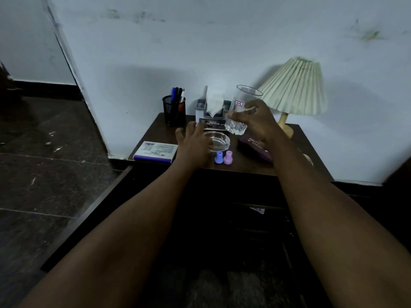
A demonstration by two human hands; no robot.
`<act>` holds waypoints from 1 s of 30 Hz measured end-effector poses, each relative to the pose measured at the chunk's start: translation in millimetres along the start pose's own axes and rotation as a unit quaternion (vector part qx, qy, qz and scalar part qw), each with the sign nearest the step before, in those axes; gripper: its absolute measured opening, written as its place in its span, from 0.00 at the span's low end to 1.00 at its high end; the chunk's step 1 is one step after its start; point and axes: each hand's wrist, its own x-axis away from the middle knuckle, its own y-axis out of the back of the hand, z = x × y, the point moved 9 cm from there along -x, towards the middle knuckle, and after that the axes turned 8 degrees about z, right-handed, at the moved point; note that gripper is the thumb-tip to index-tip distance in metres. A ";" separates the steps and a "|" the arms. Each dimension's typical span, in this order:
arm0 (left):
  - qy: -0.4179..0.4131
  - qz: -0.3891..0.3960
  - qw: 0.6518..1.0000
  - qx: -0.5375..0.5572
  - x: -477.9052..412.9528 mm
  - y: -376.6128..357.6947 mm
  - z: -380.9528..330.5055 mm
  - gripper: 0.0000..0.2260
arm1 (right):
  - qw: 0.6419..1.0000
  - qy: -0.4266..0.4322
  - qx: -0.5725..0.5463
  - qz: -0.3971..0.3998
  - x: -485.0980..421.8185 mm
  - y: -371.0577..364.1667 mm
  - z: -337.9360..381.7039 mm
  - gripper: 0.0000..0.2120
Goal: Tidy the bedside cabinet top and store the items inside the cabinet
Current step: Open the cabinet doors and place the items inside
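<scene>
Head view shows first the dark inside of the cabinet (244, 218), nearer than the ashtray (219, 141); what it holds cannot be told, only a small white scrap shows there. On the cabinet top (153, 127), just in front of the ashtray, stand two small caps (223, 157), one blue and one pink, and to its left lies a flat white box (155, 151). The left hand (193, 141) is spread open with straight fingers over the left rim of the ashtray and holds nothing; whether it touches the rim is not clear. The ashtray looks empty. To its right lies a purple case (255, 146). Above and behind the ashtray on the right, the right hand (259, 123) grips the lower part of the glass (243, 106), which is almost upright, looks empty and seems lifted off the top. So the next move is probably down and toward the person, into the cabinet. Behind the ashtray are a pen cup (174, 114) with pens, a tissue holder (213, 105) with a tissue, and a lamp (295, 90).
</scene>
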 end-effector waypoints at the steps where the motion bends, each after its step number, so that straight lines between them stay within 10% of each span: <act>1: -0.003 -0.020 1.000 0.007 -0.2 7.1 -0.3 0.18 | 1.000 0.007 0.006 0.000 2.4 3.6 1.2 0.32; 8: -0.041 -0.138 0.988 0.051 36.2 73.3 -6.0 0.15 | 0.998 0.050 -0.019 0.033 21.1 18.2 43.6 0.37; 16: -0.117 -0.160 0.980 0.031 183.7 15.2 18.0 0.15 | 0.961 0.055 -0.053 0.266 87.6 -51.0 98.0 0.20; 30: 0.030 0.007 0.993 0.110 165.3 -130.2 70.1 0.17 | 0.864 -0.191 0.102 0.455 163.8 -123.9 -136.5 0.31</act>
